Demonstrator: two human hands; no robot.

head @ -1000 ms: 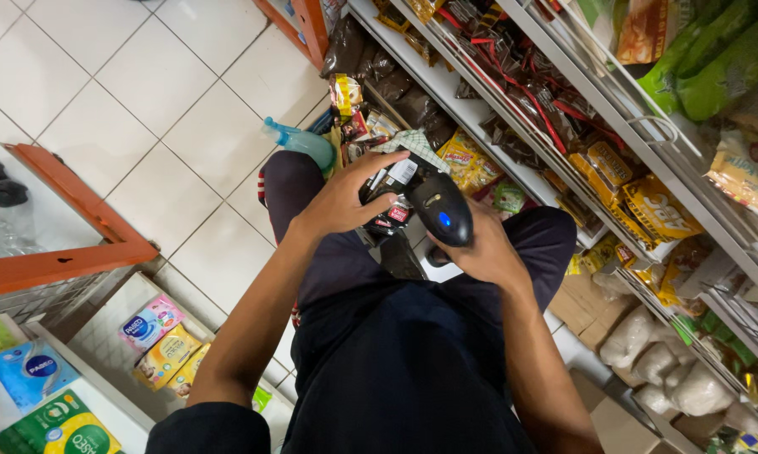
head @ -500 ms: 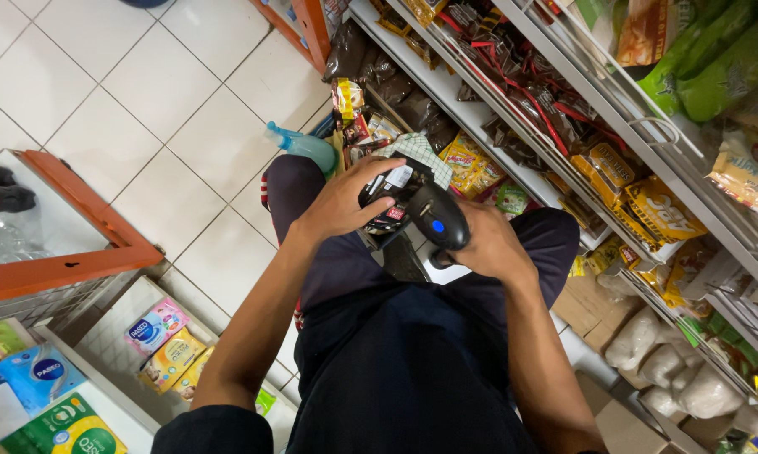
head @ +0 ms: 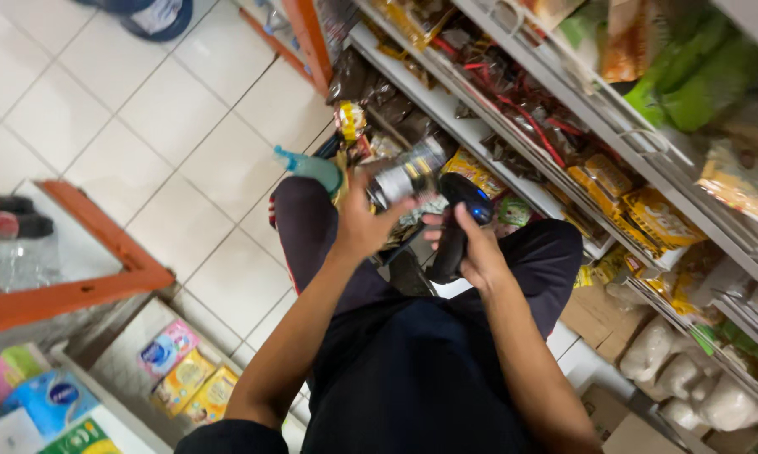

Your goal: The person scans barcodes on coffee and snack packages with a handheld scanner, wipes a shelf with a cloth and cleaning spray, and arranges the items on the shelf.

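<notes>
Black scanner [head: 456, 227] with blue light; silvery packet [head: 406, 178]; white floor tiles [head: 144, 109]; orange-framed rack [head: 102, 282].

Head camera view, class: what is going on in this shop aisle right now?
A person crouches on the white tiled floor beside low white shop shelves stocked with snack packets. The left hand holds up a small shiny silver-and-dark packet. The right hand grips a black handheld barcode scanner, its head close beside that packet. A teal bottle sits just past the left knee. The packet is blurred, so its contents cannot be told.
</notes>
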